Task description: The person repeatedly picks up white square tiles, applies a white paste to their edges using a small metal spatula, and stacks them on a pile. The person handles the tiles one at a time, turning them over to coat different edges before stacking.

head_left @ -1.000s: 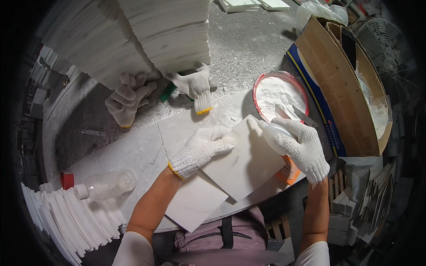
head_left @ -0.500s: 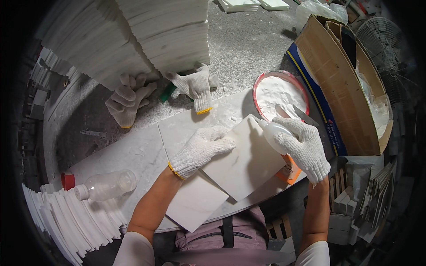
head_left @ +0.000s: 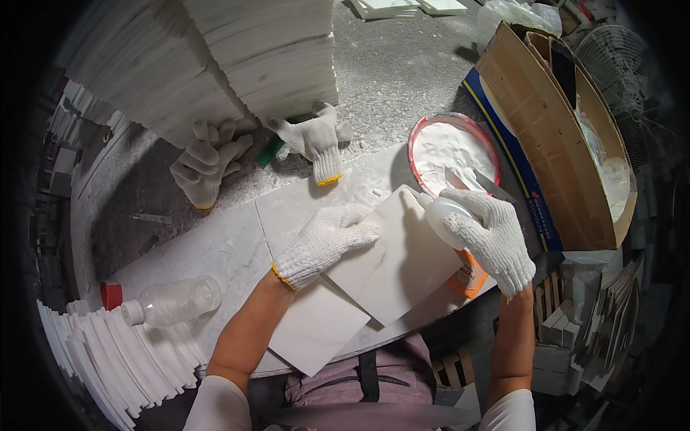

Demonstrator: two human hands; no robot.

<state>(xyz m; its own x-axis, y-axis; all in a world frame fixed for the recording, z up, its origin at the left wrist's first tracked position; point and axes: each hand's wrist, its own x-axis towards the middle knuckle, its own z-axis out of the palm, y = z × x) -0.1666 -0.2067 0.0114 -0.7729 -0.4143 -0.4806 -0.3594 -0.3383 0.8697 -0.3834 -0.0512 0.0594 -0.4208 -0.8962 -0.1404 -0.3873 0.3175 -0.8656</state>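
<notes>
Both of my hands wear white knitted gloves. My left hand [head_left: 323,241] grips the left edge of a square white marble-look tile [head_left: 395,269], its thumb lying over the top face. My right hand [head_left: 492,237] is wrapped round a translucent squeeze bottle [head_left: 449,220], whose narrow tip meets the tile's far corner. Beneath the held tile lies another white tile [head_left: 320,330], jutting past the front edge of the work slab [head_left: 208,230]. Just beyond the bottle stands a red-rimmed tub [head_left: 453,154] of white powder or paste, with a flat metal blade [head_left: 460,179] in it.
An orange box [head_left: 471,279] sits under my right hand. Two spare gloves [head_left: 208,161] [head_left: 321,140] lie beyond the slab, before tall tile stacks [head_left: 266,57]. A clear bottle [head_left: 176,300] lies at left near more tiles [head_left: 129,359]. A cardboard box [head_left: 553,136] stands right.
</notes>
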